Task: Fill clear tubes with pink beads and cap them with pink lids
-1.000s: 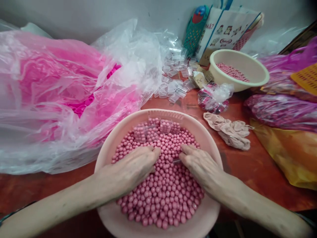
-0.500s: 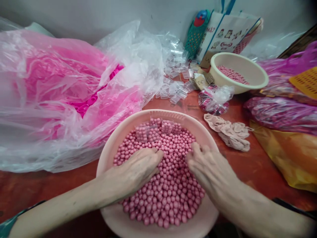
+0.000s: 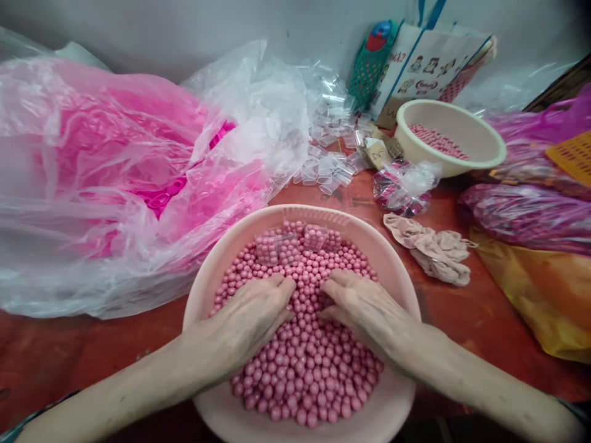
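Note:
A large pale pink basin [image 3: 210, 289] holds many round pink beads [image 3: 300, 375]. Small clear containers filled with beads [image 3: 277, 246] lie at the basin's far side. My left hand [image 3: 256, 307] rests on the beads left of the middle, its fingers bent and curled down; whether anything is under them is hidden. My right hand [image 3: 362, 304] is on the beads to the right, fingers curved toward the left hand, with thumb and fingers apart and beads showing between them. A gap of beads separates the two hands.
Plastic bags with pink pieces [image 3: 115, 160] cover the left. Empty clear containers [image 3: 327, 169] are piled behind the basin. A cream bowl [image 3: 480, 132] with beads stands at the back right, near a crumpled beige cloth [image 3: 434, 249], purple bundles [image 3: 526, 212] and a yellow bag [image 3: 535, 289].
My right hand has moved left over the beads, closer to my left hand. My left hand has shifted slightly left. The whole view has shifted a little.

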Action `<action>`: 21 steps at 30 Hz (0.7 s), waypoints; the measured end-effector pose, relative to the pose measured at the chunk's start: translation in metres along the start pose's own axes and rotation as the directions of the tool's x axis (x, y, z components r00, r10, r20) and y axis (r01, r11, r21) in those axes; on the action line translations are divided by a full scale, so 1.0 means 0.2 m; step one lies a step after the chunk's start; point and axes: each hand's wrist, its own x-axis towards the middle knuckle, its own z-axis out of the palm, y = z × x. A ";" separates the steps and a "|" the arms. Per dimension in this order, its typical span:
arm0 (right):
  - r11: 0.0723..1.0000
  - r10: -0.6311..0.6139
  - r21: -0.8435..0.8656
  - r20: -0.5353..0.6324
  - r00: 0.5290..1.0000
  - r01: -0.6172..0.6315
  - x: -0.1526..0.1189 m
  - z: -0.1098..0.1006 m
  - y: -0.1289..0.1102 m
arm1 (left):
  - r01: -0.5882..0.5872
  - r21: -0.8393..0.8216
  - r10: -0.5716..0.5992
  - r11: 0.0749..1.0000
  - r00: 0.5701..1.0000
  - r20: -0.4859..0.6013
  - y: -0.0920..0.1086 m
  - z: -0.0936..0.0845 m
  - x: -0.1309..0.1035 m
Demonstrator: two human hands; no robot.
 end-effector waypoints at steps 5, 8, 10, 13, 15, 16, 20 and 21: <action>0.986 -0.053 -0.156 0.049 0.997 0.060 -0.04 0.04 0.04 | -0.028 -0.005 0.028 1.000 1.000 -0.010 0.04 -0.06 0.03; 0.968 -0.045 -0.245 0.066 0.997 0.060 -0.02 0.00 0.03 | -0.021 -0.052 0.020 0.998 1.000 -0.019 0.05 -0.08 0.03; 0.941 -0.005 -0.337 0.070 0.998 0.028 0.01 -0.02 0.00 | 0.004 -0.078 -0.005 0.997 1.000 -0.013 0.04 -0.08 0.02; 0.848 0.087 -0.528 0.060 0.994 -0.042 0.05 -0.04 -0.08 | 0.050 -0.112 -0.049 0.993 0.999 0.010 0.03 -0.04 0.00; 0.785 0.049 -0.620 0.042 0.998 -0.012 0.04 -0.04 -0.14 | 0.059 -0.127 -0.056 0.990 0.998 0.028 0.02 -0.02 -0.01; 0.761 -0.006 -0.648 0.028 1.000 0.022 0.03 -0.03 -0.17 | 0.052 -0.133 -0.047 0.990 0.998 0.038 0.01 0.00 -0.02; 0.753 -0.230 -0.629 0.024 0.973 0.194 0.02 -0.03 -0.24 | -0.002 -0.160 0.018 0.987 0.995 0.093 0.01 0.03 -0.01; 0.782 -0.259 -0.580 0.030 0.966 0.228 0.02 -0.03 -0.25 | -0.004 -0.169 0.022 0.986 0.994 0.104 0.02 0.03 0.00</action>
